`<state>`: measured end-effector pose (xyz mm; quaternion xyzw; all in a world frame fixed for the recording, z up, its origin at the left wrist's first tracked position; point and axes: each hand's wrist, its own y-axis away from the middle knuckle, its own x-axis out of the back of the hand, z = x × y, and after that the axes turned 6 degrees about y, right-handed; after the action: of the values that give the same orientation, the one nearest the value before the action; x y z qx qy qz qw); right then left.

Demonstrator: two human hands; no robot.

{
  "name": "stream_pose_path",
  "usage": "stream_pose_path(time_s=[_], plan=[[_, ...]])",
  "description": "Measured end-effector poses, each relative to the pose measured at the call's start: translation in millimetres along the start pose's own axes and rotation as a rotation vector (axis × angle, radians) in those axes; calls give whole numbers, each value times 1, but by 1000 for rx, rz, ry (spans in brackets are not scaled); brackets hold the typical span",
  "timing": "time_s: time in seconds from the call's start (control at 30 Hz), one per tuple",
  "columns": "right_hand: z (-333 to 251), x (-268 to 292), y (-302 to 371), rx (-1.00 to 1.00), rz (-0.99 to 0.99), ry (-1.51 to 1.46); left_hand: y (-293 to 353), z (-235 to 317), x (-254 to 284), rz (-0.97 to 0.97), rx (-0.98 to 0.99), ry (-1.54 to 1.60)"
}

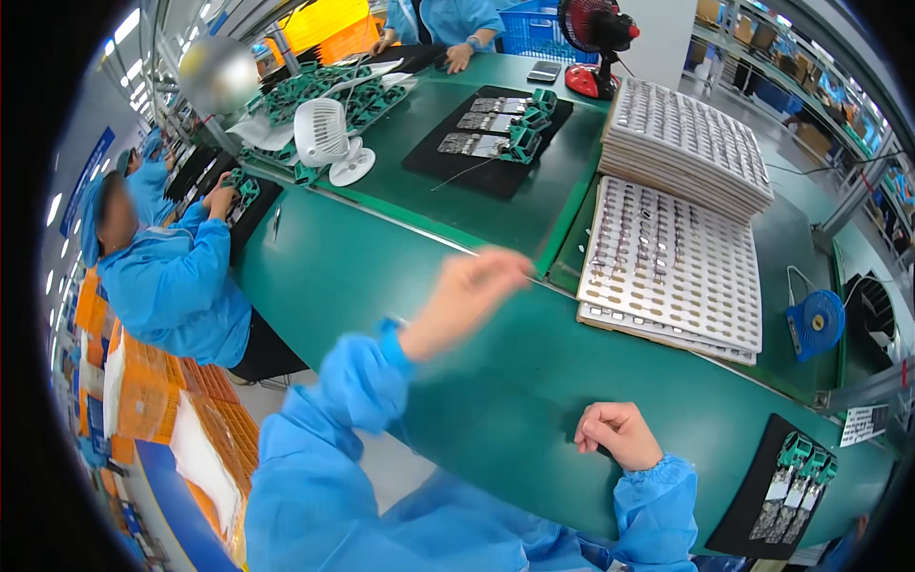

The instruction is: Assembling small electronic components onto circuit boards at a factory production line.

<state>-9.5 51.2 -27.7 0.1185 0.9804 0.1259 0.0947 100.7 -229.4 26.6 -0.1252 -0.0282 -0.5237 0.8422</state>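
Green worktop (400, 276) under both hands; white trays (677, 257) dotted with brown pockets beyond the right hand (620, 434); black mat (753, 505) beside it; blue sleeves (362, 381).

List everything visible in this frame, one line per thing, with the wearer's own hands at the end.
Workbench: one, green, centre.
Tray stacks: two, white, right of centre.
Black mats: two with green parts, one far, one near right.
Desk fan: one, white, far left.
Second fan: one, red and black, far edge.
Co-worker: one, blue coat, left.
Spool: one, blue, right.
Left hand: raised, blurred, above bench.
Right hand: closed fist, resting on the bench.
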Motion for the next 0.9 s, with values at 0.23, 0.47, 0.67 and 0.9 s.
stream_pose_path(time_s=[0.23, 0.47, 0.67, 0.9], plan=[[-7, -4, -1, -36, -36, -59, -123, -132, 200, 757, -12, -690], [0, 3, -1, -24, -125, -102, -168, -167, 267, 546, 365, -932], [-2, 10, -7, 6, -129, -102, -173, -134, 242, 430, 589, -294], [5, 2, -6, 84, -141, -83, -79, -97, 180, 458, 488, 58]])
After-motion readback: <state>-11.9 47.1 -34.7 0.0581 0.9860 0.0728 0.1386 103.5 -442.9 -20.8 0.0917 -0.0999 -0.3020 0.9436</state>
